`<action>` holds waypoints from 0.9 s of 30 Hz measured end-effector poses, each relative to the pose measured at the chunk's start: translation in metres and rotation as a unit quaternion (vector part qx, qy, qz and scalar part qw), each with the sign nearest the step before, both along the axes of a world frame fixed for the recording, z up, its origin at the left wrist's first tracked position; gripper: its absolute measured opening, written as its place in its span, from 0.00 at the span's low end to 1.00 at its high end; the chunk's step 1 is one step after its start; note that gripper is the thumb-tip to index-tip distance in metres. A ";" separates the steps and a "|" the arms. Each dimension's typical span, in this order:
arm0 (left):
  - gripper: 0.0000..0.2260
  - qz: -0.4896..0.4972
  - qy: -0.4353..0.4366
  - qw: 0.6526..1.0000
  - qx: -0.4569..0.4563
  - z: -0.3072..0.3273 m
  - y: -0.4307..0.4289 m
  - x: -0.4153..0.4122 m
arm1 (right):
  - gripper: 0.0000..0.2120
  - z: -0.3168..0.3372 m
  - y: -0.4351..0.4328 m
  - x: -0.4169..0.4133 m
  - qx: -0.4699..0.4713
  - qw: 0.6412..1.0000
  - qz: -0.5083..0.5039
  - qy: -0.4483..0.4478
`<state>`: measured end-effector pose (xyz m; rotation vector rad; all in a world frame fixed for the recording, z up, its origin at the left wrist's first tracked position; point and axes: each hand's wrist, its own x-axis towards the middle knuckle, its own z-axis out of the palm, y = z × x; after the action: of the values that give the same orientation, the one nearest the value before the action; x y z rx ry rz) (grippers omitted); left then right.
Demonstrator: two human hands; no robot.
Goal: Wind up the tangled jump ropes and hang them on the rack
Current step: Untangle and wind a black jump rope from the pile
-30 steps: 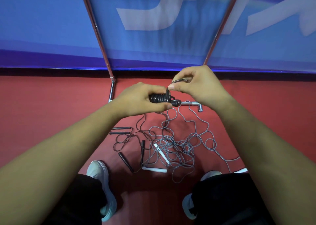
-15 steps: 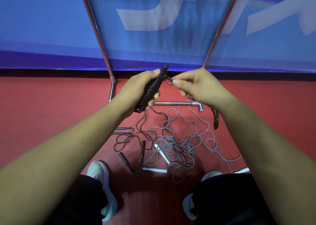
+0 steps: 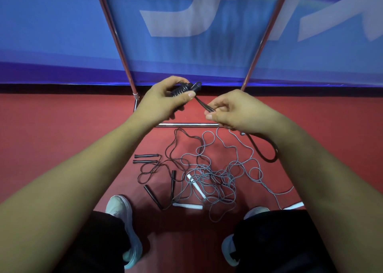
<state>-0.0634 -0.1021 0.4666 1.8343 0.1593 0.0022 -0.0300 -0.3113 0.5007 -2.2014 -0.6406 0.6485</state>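
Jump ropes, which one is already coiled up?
The black cord jump rope gripped in the left hand; the grey cord rope and the other black one sprawl loose on the red floor.

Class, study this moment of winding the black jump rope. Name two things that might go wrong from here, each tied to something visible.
1. The left hand grips the wound bundle while the right hand pinches the free strands; if that pinch slackens, the coils may spring loose.
2. The black loop dangling below the right hand may snag the grey rope tangle on the floor.
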 end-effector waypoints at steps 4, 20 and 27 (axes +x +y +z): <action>0.15 0.012 -0.026 0.976 0.217 -0.005 0.004 -0.001 | 0.03 -0.003 0.003 0.001 -0.012 0.999 0.000 -0.041; 0.21 -0.183 -0.045 0.862 0.470 0.004 -0.005 -0.016 | 0.06 -0.009 0.014 -0.002 0.047 0.992 -0.064 -0.093; 0.02 -0.212 -0.027 0.977 -0.017 0.006 -0.007 -0.021 | 0.10 -0.004 0.009 0.000 0.199 0.971 -0.132 -0.017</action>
<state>-0.0840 -0.1096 0.4727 1.8013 -0.2709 -0.2491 -0.0305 -0.3019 0.4963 -1.8788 -0.4375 0.3131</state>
